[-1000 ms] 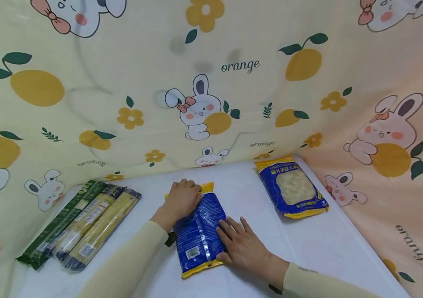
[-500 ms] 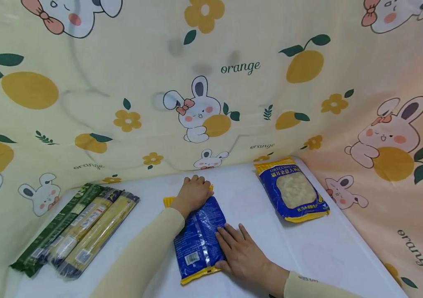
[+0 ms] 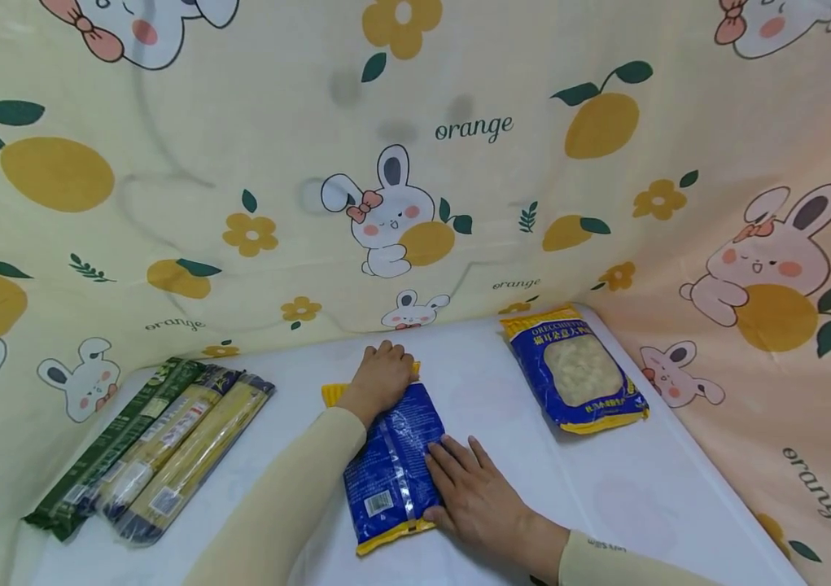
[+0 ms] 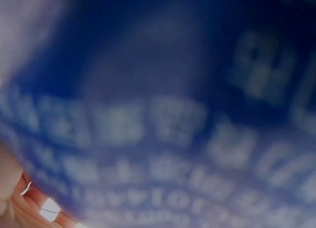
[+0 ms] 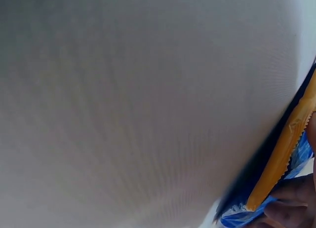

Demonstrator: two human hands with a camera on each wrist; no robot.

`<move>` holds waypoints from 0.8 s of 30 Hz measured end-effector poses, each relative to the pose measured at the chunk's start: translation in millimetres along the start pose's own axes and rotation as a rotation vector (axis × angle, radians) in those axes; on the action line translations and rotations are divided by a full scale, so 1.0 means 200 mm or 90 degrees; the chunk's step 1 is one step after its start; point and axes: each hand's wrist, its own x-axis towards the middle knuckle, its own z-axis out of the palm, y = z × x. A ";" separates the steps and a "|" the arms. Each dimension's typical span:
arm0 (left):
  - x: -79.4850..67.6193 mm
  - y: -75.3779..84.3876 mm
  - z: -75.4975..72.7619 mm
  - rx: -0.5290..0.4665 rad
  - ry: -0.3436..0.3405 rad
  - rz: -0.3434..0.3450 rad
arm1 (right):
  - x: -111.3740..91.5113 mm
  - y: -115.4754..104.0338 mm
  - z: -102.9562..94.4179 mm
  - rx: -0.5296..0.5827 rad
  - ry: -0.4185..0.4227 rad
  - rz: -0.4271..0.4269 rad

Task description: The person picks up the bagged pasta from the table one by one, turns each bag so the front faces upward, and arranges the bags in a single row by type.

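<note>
A blue pasta bag (image 3: 395, 464) with yellow ends lies on the white table, its barcode and back seam facing up. My left hand (image 3: 378, 381) is at its far end, fingers bent over the top edge and gripping it. The fingertips on the far side are hidden in the head view. In the left wrist view the blurred blue bag (image 4: 148, 124) fills most of the picture, with some fingers (image 4: 34, 201) at the lower left. My right hand (image 3: 484, 500) rests along the bag's right side with straight fingers. In the right wrist view, fingers (image 5: 291, 206) touch the bag near its yellow end (image 5: 284, 154).
To the right lies another blue and yellow bag (image 3: 578, 370), marked orecchiette, with a clear window. Three long packs lie side by side at the left: a green one (image 3: 118, 443) and two clear packs of noodles (image 3: 199, 460). A printed curtain (image 3: 276, 163) hangs behind the table (image 3: 679, 488).
My left hand has shifted slightly up and right along the bag's top edge, and its forearm has come over the bag's left side. The right hand stays nearly in place.
</note>
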 end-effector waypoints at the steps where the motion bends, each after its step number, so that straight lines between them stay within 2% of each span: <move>1: 0.00 0.00 0.01 0.002 0.004 0.005 | 0.00 0.00 0.00 -0.003 0.008 -0.002; 7: -0.01 0.00 0.02 0.023 0.051 0.037 | -0.01 0.01 0.00 -0.012 0.101 -0.009; 9: -0.02 -0.01 0.01 0.017 0.068 0.038 | -0.02 0.03 0.00 -0.008 0.147 0.000; 13: -0.04 -0.04 -0.02 -0.001 0.074 0.028 | -0.02 0.07 0.01 -0.013 0.201 0.037; 20: -0.07 -0.04 -0.05 -0.012 0.076 0.017 | -0.07 0.08 0.03 -0.039 0.200 0.115; 24: -0.09 -0.04 -0.05 -0.026 0.091 0.023 | -0.09 0.07 0.03 -0.027 0.195 0.124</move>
